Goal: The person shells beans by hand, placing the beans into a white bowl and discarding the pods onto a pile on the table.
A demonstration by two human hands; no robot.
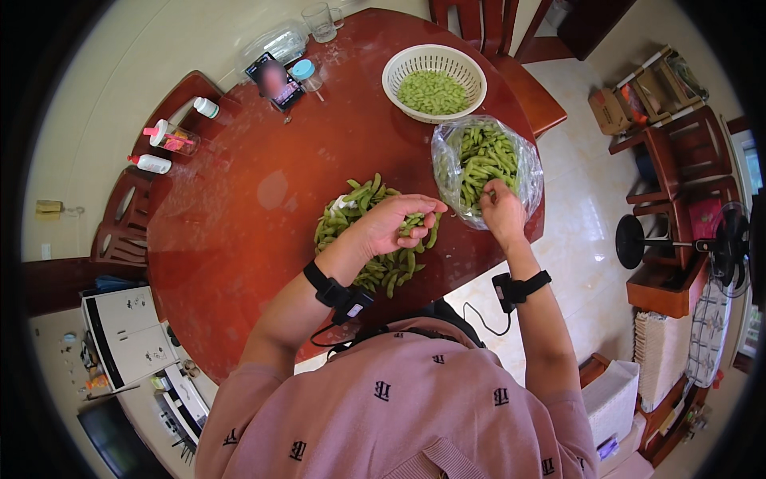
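Observation:
My left hand (395, 226) is cupped around several green soybeans (413, 224), above a heap of soybean pods (392, 272) on the table. Something white, like crumpled tissue (342, 205), sits among those pods. To the right, my right hand (502, 214) reaches into a clear plastic bag (446, 158) full of green pods (488, 157). Its fingertips are bent together against the pods, and whether one is pinched between them is hidden. Behind the bag stands a cream slotted plastic basket (392, 90) with shelled soybeans (432, 93) covering its bottom.
The reddish wooden table (239, 239) has a curved edge. Along its far left side are a phone (290, 90) with a lit screen, a blue-lidded jar (305, 72), a glass mug (322, 27) and several bottles. A wooden chair (532, 99) stands beside the right edge.

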